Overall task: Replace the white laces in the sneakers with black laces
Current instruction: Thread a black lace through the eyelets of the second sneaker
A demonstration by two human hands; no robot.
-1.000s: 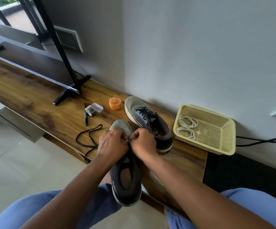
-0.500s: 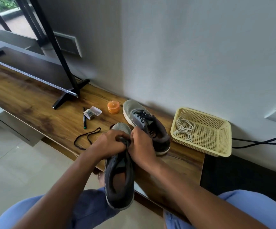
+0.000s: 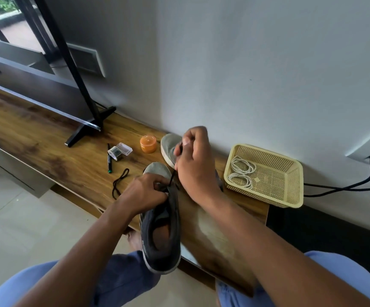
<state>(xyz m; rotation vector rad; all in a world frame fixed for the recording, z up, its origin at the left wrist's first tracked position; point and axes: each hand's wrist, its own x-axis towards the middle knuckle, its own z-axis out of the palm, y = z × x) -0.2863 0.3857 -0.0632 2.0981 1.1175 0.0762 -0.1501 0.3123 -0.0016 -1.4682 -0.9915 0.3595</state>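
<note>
Black lace (image 3: 172, 177) pinched by both hands, right (image 3: 196, 165) hiding far sneaker (image 3: 168, 145).

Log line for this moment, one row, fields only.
phase: lacing near sneaker | right hand: pulls black lace up | left hand: grips sneaker | white laces: in basket

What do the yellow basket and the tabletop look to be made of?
The basket looks like moulded plastic, matt pale yellow, judging by its regular perforated mesh walls and smooth rim. The tabletop shows brown wood grain with a slight sheen; whether it is solid wood or a laminate cannot be told.
</note>
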